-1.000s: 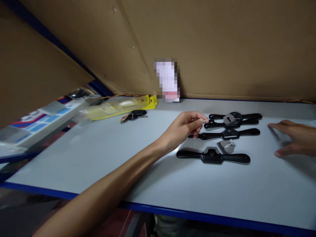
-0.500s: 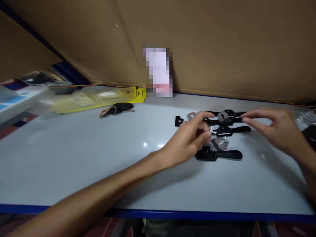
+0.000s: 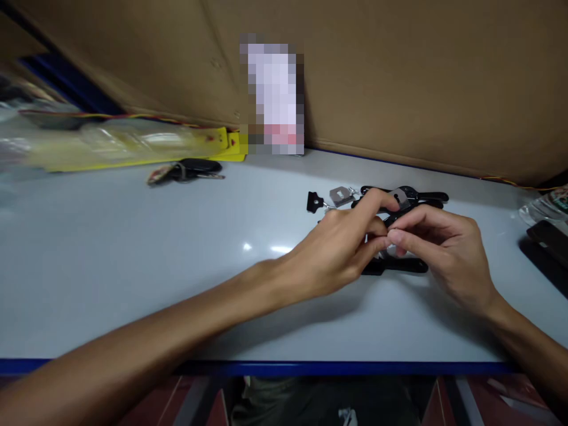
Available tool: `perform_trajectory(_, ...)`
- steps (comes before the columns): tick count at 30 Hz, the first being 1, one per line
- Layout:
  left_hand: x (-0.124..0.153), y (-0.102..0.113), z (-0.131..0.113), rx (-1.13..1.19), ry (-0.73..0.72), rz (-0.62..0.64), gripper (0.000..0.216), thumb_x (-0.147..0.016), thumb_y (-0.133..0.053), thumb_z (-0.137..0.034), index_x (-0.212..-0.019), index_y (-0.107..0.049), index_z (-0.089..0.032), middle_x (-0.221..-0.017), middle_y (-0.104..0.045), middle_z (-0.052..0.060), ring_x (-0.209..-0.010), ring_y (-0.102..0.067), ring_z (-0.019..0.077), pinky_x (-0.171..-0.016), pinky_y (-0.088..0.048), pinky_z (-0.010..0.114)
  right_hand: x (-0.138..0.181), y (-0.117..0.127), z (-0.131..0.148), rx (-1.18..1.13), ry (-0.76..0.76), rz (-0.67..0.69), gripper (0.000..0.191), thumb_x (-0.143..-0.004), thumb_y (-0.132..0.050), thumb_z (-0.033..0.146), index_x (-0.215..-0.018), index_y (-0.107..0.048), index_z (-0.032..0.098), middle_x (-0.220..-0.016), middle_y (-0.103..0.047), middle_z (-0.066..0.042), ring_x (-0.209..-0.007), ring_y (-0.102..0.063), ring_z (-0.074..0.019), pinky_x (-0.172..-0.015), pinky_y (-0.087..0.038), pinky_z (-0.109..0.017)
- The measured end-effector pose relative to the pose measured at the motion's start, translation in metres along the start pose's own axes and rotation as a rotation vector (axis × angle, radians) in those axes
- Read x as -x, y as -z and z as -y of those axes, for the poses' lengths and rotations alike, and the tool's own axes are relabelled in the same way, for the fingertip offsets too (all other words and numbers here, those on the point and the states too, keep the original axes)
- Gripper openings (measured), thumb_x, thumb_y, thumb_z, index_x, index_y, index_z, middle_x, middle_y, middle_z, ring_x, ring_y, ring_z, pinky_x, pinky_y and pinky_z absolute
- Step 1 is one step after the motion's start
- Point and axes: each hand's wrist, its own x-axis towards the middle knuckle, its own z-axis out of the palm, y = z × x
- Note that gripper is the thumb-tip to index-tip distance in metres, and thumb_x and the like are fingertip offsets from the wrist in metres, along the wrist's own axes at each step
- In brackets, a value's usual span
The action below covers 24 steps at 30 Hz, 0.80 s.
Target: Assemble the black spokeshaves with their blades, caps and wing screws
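Note:
My left hand (image 3: 339,251) is pinched over a group of black spokeshaves, its fingertips meeting those of my right hand (image 3: 450,254). A small silver thumbscrew showed in the left fingertips just before; the fingers now cover it. My right thumb and index finger are closed at the same spot, and what they grip is hidden. Beneath the hands lies the front spokeshave (image 3: 408,265), partly covered. Behind them is another spokeshave (image 3: 435,196) with a grey blade (image 3: 403,198) on it. Left of that rest a loose blade (image 3: 341,196) and a black cap piece (image 3: 315,202).
Keys (image 3: 186,171) lie on the grey table (image 3: 133,260) to the left, before clear packs with yellow cards (image 3: 226,145). A blurred-out upright object (image 3: 277,97) leans on the cardboard wall (image 3: 399,83). At right are a black object (image 3: 548,254) and clear plastic (image 3: 539,210).
My right hand has left the far spokeshave's handle and come left and nearer to meet my left fingertips. The view has shifted slightly, so more of the right side shows.

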Motion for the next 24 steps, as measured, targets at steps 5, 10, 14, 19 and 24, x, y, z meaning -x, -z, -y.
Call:
perform_trajectory(5, -0.002, 0.024, 0.017, -0.392, -0.164, 0.127, 0.027, -0.101, -0.053, -0.041, -0.112, -0.054, -0.017, -0.096, -0.068, 0.005, -0.084, -0.065, 0.0185, -0.069, -0.049, 0.029, -0.003, -0.001, -0.016, 0.093, 0.000, -0.017, 0.014, -0.086, -0.072, 0.026, -0.074, -0.068, 0.020, -0.062, -0.061, 0.004, -0.056, -0.053, -0.0103, -0.053, -0.041, -0.025)
perform_trajectory(10, 0.018, 0.028, 0.035, -0.661, -0.276, 0.301, 0.050, -0.104, -0.034, -0.060, -0.102, -0.058, -0.015, -0.088, -0.066, 0.007, -0.075, -0.063, 0.0210, -0.065, -0.051, 0.033, 0.001, -0.008, -0.024, 0.243, 0.119, 0.088, 0.015, -0.089, -0.067, 0.016, -0.075, -0.067, 0.019, -0.071, -0.067, 0.003, -0.065, -0.058, -0.0106, -0.060, -0.042, -0.026)
perform_trajectory(14, 0.035, 0.019, 0.039, -0.640, -0.262, 0.328, 0.053, -0.105, -0.033, -0.060, -0.126, -0.052, -0.015, -0.092, -0.065, 0.006, -0.075, -0.065, 0.0210, -0.063, -0.053, 0.034, 0.007, -0.018, -0.028, 0.326, 0.176, 0.146, 0.017, -0.091, -0.066, 0.012, -0.075, -0.065, 0.018, -0.072, -0.066, 0.003, -0.065, -0.057, -0.0101, -0.063, -0.041, -0.026)
perform_trajectory(19, 0.038, 0.014, 0.040, -0.578, -0.232, 0.324, 0.040, -0.107, -0.036, -0.051, -0.119, -0.054, -0.017, -0.090, -0.066, 0.004, -0.076, -0.065, 0.0204, -0.066, -0.053, 0.034, 0.008, -0.024, -0.031, 0.364, 0.196, 0.164, 0.018, -0.092, -0.064, 0.011, -0.075, -0.062, 0.018, -0.071, -0.062, 0.003, -0.064, -0.055, -0.0096, -0.062, -0.041, -0.024)
perform_trajectory(24, 0.037, 0.017, 0.042, -0.573, -0.259, 0.340, 0.033, -0.106, -0.046, -0.043, -0.120, -0.055, -0.014, -0.094, -0.070, 0.005, -0.081, -0.067, 0.0203, -0.070, -0.053, 0.033, 0.008, -0.022, -0.030, 0.429, 0.263, 0.169, 0.017, -0.096, -0.059, 0.013, -0.080, -0.063, 0.017, -0.074, -0.062, 0.001, -0.066, -0.056, -0.0106, -0.064, -0.042, -0.024)
